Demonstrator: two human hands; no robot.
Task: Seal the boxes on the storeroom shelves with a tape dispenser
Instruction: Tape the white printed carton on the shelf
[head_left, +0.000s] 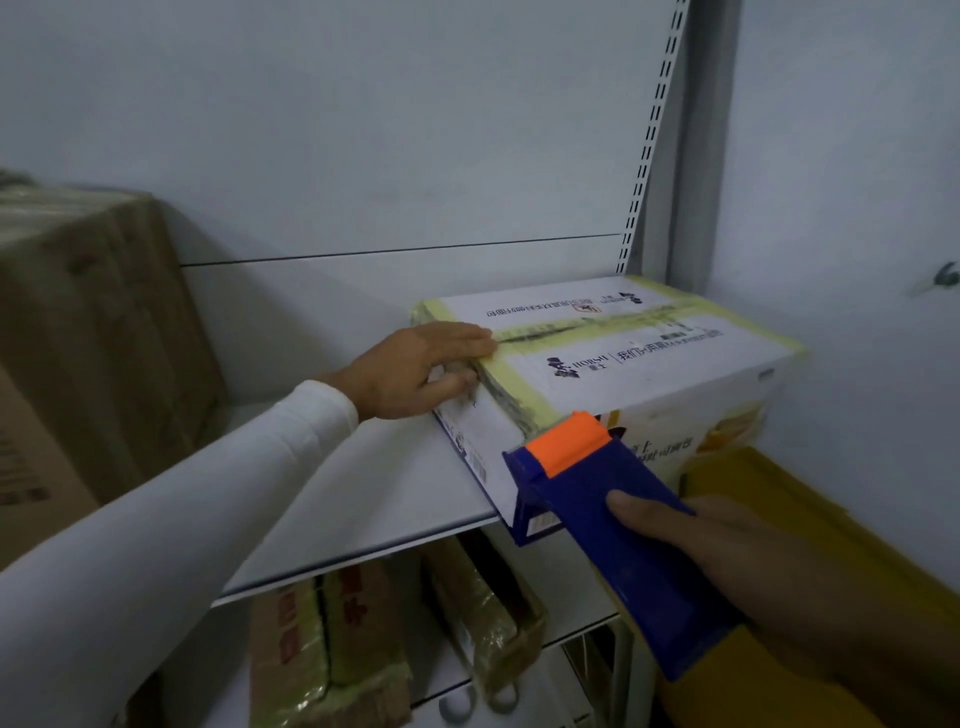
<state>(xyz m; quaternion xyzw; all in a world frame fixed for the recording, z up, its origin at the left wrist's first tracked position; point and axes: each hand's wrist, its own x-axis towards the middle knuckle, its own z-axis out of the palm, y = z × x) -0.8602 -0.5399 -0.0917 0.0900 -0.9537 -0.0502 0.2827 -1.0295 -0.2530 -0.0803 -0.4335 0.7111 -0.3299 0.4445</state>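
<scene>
I see the white printed cardboard box on the white metal shelf, against the right wall. My left hand lies flat over its taped left edge, gripping nothing. My right hand grasps the blue plastic tape dispenser, its orange roller touching the box's near edge over yellowish tape.

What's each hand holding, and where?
Right hand grips the tape dispenser by its blue body. Left hand holds nothing, pressing the white box corner.
</scene>
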